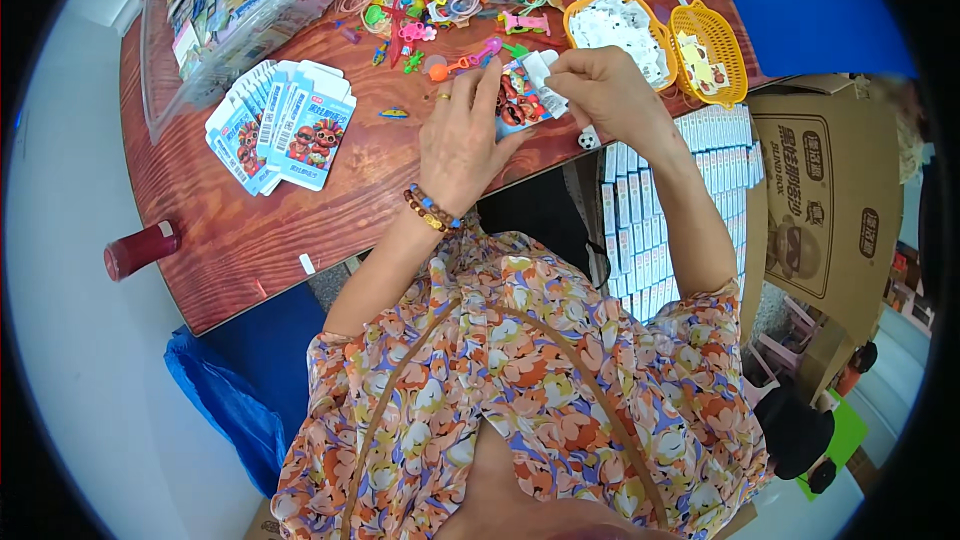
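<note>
A small blue-and-white printed carton [518,112] with red cartoon figures lies at the table's front edge between my hands. My left hand [460,140] steadies its left side, with fingers stretched along it and the thumb at its lower corner. Fingertips of my right hand [605,90] are pinched together at the carton's right end. They grip what looks like a small white packet [541,70], though fingers partly cover it and a carton flap is hard to tell apart. Just below the right hand sits a tiny black-and-white ball [588,138].
Flat cartons [285,125] fan out on the left, below a clear bin [165,90] of packets. Colourful small toys [450,0] heap at the back. Yellow baskets [672,60] hold white packets and small cards. Rows of filled cartons [670,210] and a cardboard box [830,190] stand right.
</note>
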{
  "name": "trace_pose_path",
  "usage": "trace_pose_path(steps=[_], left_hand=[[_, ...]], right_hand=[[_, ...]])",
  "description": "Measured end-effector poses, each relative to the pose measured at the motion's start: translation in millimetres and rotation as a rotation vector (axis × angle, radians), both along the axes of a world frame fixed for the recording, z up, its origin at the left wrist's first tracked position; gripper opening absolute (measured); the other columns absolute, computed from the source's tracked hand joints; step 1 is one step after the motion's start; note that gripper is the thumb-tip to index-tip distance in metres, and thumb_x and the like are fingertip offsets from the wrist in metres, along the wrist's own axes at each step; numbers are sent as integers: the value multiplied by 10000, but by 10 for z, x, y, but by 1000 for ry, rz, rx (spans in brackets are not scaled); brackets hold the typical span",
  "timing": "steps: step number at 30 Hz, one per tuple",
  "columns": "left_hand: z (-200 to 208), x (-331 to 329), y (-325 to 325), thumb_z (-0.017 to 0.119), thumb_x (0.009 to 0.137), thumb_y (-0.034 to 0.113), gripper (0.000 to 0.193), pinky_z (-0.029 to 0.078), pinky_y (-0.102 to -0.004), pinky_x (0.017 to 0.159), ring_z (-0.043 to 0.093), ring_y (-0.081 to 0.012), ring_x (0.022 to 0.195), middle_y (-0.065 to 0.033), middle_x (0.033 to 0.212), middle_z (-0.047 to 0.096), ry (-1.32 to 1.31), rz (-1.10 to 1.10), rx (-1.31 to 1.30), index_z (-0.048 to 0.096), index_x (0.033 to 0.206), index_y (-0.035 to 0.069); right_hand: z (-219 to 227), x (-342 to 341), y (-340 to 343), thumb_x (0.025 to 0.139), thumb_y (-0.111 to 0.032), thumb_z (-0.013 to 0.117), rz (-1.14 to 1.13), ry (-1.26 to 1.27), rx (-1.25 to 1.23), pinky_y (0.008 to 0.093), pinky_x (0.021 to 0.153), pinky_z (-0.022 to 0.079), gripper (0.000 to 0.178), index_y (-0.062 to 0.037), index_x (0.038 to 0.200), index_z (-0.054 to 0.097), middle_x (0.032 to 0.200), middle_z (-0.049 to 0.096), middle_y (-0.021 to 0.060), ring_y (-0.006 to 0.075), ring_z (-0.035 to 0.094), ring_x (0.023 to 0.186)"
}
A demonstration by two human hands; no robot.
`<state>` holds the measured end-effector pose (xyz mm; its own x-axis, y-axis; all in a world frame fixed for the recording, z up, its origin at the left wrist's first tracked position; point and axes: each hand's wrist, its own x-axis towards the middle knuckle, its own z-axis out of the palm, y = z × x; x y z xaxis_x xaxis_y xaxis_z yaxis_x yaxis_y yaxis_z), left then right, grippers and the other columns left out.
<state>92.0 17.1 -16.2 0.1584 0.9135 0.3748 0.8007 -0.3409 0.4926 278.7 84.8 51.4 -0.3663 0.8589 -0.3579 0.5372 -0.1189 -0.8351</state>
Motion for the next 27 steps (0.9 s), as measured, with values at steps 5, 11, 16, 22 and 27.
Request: trace_pose_path(steps=[5, 11, 16, 22, 27], left_hand=[[-43, -24, -10, 869, 691, 245, 861, 549, -440, 826, 582, -357, 1073, -145, 1208, 550, -15, -6, -14, 447, 1416, 54], [-97, -29, 14, 864, 704, 257, 849, 542, -453, 825, 591, -373, 1055, -165, 1188, 559, -83, 21, -20, 448, 1413, 45], [-96, -17, 56, 869, 708, 279, 835, 516, -454, 891, 587, -390, 1086, -201, 1215, 564, -120, 10, -79, 465, 1389, 14], [-184, -208, 9, 869, 717, 270, 822, 496, -459, 927, 573, -390, 1108, -210, 1226, 566, -143, 20, -94, 470, 1382, -1], [-149, -175, -26, 870, 718, 277, 825, 501, -452, 917, 573, -388, 1113, -214, 1231, 561, -161, 8, -158, 472, 1388, 8]], right_hand=[[-110, -79, 42, 966, -227, 567, 181, -212, 121, 229, 433, 388, 247, -22, 915, 694, 548, 574, 8, 44, 532, 482], [119, 15, -2, 968, -214, 548, 81, -66, 72, 256, 425, 405, 258, -8, 999, 700, 554, 591, 13, 57, 531, 472], [53, 223, 2, 1002, -222, 549, 116, 8, -56, 174, 383, 333, 261, -63, 1111, 724, 561, 590, -25, 8, 491, 457], [-224, 1379, 470, 956, -179, 610, -507, -24, 481, 204, 486, 404, 209, -33, 1052, 725, 708, 645, -3, 43, 530, 521], [-563, 2136, 773, 905, -186, 673, -494, -519, 412, 262, 523, 441, 188, -15, 978, 698, 766, 662, 4, 82, 568, 581]])
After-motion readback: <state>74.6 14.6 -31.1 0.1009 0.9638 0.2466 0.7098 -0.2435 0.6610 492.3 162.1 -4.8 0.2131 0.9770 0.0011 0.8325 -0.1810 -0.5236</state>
